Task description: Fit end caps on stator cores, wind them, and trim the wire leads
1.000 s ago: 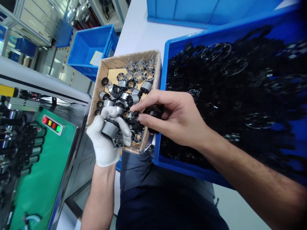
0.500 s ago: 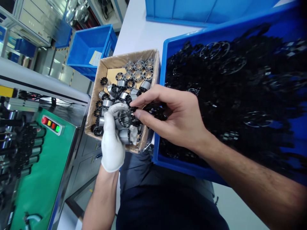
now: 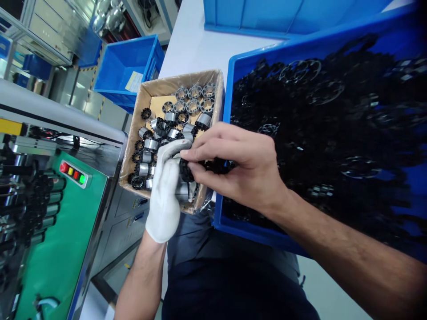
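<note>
My left hand [image 3: 166, 195], in a white glove, is closed around a silver motor stator core [image 3: 182, 190] over the near side of a cardboard box [image 3: 128, 171]. Its fingers hide much of that metal part. My bare right hand [image 3: 245, 166] pinches a black plastic ring [image 3: 185, 171] between thumb and fingertips, right against the gloved fingers. More dark plastic sits under the right palm, too shadowed to make out. Inside the box stand and lie several silver cores [image 3: 203, 119], many with black toothed rings on their ends.
A large blue bin [image 3: 230, 95] full of black plastic rings [image 3: 300, 133] stands at the right. Behind are another blue crate [image 3: 247, 18] and a white tabletop [image 3: 190, 42]. A green-topped machine [image 3: 66, 213] with a button panel [image 3: 75, 173] is at left.
The left hand has shifted slightly right and turned, so its fingers now cover more of the metal core. The right hand's fingers have curled closer onto the black ring.
</note>
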{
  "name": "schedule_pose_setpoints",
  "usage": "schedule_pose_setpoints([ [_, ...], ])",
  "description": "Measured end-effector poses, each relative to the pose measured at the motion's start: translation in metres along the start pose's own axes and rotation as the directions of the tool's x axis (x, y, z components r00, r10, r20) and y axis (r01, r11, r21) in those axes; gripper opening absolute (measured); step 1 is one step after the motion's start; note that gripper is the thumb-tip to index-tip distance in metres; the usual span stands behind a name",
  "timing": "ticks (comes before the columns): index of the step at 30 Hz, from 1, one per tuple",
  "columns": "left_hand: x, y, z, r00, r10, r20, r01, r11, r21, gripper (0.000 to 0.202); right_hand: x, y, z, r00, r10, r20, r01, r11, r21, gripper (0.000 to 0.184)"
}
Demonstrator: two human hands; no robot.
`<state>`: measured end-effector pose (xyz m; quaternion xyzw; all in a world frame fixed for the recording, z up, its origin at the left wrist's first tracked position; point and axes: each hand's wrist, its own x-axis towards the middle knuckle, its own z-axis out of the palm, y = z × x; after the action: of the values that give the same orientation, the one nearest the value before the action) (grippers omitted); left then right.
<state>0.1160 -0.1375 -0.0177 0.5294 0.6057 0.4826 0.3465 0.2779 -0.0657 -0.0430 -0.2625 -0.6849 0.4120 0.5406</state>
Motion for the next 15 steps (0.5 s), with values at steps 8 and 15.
schedule_pose_setpoints([
  [8, 0.038, 0.000, -0.024, 0.974, -0.122, -0.192, 0.121, 0.993, -0.014, 0.031, 0.019, 0.020, -0.021, 0.944, 0.327, -0.042, -0.310, 0.923, 0.229, 0.022],
  [15, 0.114, -0.024, -0.093, 0.974, 0.006, -0.225, 0.102, 0.878, 0.467, 0.029, 0.033, 0.027, -0.030, 0.651, 0.756, 0.069, -0.665, 0.525, 0.531, 0.018],
])
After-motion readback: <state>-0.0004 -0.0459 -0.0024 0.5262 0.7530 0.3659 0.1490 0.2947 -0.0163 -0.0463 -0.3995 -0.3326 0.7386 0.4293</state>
